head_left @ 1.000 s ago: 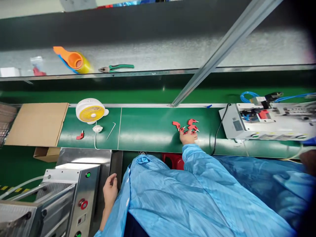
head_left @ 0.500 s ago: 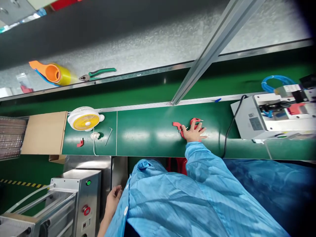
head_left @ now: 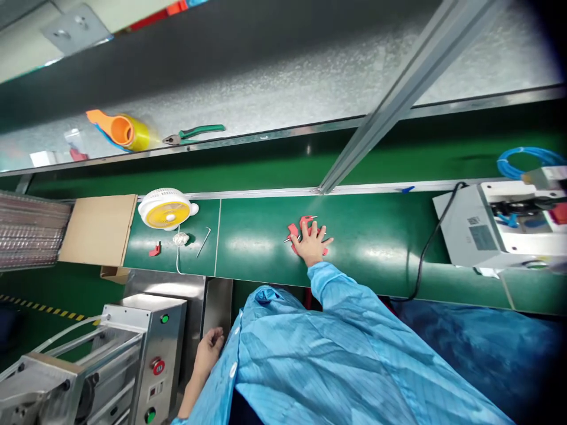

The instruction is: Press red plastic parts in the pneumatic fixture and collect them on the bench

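My right hand (head_left: 312, 243) lies spread over several small red parts (head_left: 293, 231) with thin metal pins, on the green bench top (head_left: 252, 236). Its palm and fingers cover some of them, and red edges show around the fingertips. Down by my left side hangs my left hand (head_left: 211, 348), its fingers loosely curled beside the metal machine; whether anything lies inside the curl is hidden. Farther left on the bench are a single red part (head_left: 155, 249), a hex key (head_left: 204, 242) and a white and yellow fan (head_left: 167, 210) with a bundled white cord (head_left: 181, 239).
Cardboard (head_left: 98, 230) stands at the bench's left end. A grey machine (head_left: 478, 230) with a black cable sits at the right. Pliers (head_left: 194, 134) and a yellow tape roll (head_left: 133, 133) rest on the shelf above. A metal machine (head_left: 163, 354) with buttons is at lower left.
My right hand has slid left along the bench, and the red parts have moved left with it under the spread fingers. My left hand stays low at my side. The view has shifted slightly.
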The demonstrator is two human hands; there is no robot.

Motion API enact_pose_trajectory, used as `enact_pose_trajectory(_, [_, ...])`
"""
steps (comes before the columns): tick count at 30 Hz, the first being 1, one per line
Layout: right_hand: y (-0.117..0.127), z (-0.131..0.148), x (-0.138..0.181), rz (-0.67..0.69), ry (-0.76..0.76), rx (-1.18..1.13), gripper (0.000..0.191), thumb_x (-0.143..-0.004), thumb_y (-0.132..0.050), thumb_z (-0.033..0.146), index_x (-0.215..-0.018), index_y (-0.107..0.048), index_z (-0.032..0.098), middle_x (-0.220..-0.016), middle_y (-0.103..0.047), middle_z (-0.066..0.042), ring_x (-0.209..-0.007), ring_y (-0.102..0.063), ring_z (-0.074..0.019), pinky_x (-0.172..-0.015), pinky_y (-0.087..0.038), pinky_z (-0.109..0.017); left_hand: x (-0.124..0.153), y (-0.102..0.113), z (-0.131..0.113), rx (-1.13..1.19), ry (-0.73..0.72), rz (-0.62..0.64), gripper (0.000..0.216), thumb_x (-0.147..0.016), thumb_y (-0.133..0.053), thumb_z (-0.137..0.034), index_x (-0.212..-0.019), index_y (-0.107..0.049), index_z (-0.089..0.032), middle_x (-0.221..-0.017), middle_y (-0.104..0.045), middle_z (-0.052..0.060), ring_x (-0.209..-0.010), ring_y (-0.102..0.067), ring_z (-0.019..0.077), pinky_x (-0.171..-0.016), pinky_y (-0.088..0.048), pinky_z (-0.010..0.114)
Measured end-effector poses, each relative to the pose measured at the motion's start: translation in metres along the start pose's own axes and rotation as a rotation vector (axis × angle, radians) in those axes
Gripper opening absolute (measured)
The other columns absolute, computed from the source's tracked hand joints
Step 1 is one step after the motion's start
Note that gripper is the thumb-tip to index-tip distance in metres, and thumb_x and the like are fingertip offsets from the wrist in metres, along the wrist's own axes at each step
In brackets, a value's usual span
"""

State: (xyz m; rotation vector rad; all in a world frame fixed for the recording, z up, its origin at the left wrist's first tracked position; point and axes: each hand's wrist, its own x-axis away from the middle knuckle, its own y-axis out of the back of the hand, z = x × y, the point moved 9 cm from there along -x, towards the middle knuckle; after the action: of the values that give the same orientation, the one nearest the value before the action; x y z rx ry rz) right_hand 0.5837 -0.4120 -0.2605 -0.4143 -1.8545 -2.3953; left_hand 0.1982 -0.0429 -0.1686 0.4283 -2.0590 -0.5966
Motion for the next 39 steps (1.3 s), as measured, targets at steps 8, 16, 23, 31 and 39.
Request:
enact_pose_trajectory(8, [-0.046,0.154,0.034,0.119,0.147,-0.023,0.068,-0.104,-0.037,0.058,-0.165,-0.032,0.029,-0.173,-0.015,-0.014,-0.154,-0.006,-0.0487,-0.111,-0.015,-0.084,0.038,-0.016,0.039,0.029,0.0,0.021,0.054,-0.074,-0.064,-0.064,-0.098,-0.074,-0.016,-0.1,-0.078,0.013,-0.102,-0.074,0.0317,-0.094,-0.058,0.04])
enact_pose_trajectory(16, [-0.053,0.206,0.044,0.158,0.166,-0.188,0.06,-0.105,-0.033,0.044,-0.163,-0.035,0.028,-0.171,-0.017,-0.017,-0.153,-0.014,-0.044,-0.108,-0.03,-0.077,0.057,-0.021,0.084,0.11,0.082,-0.089,0.049,-0.071,-0.064,-0.058,-0.096,-0.073,-0.017,-0.101,-0.078,0.014,-0.102,-0.074,0.0315,-0.095,-0.056,0.041])
enact_pose_trajectory(23, [-0.052,0.124,0.064,0.146,0.323,-0.098,0.054,-0.097,-0.054,0.037,-0.143,-0.055,0.01,-0.138,-0.055,-0.023,-0.124,-0.05,-0.0341,-0.102,-0.046,-0.045,0.053,-0.025,0.109,0.203,0.097,-0.071,0.05,-0.071,-0.068,-0.058,-0.098,-0.073,-0.016,-0.101,-0.078,0.013,-0.103,-0.074,0.0304,-0.096,-0.056,0.041])
enact_pose_trajectory(31, [-0.05,0.151,0.081,0.157,0.342,0.043,0.038,-0.099,-0.058,0.037,-0.127,-0.068,0.013,-0.131,-0.057,-0.022,-0.119,-0.05,-0.0336,-0.088,-0.048,-0.041,0.036,-0.007,0.116,0.299,-0.005,-0.127,0.045,-0.072,-0.069,-0.051,-0.1,-0.073,-0.016,-0.106,-0.078,0.015,-0.106,-0.075,0.0296,-0.102,-0.056,0.044])
enact_pose_trajectory(39, [0.013,0.225,0.177,-0.119,1.017,-0.27,0.029,-0.098,-0.058,0.034,-0.118,-0.071,0.017,-0.113,-0.065,-0.014,-0.101,-0.058,-0.0264,-0.086,-0.049,-0.039,0.041,0.06,0.049,0.466,-0.274,-0.308,0.034,-0.084,-0.064,-0.044,-0.104,-0.075,-0.018,-0.109,-0.079,0.012,-0.102,-0.075,0.0261,-0.099,-0.058,0.047])
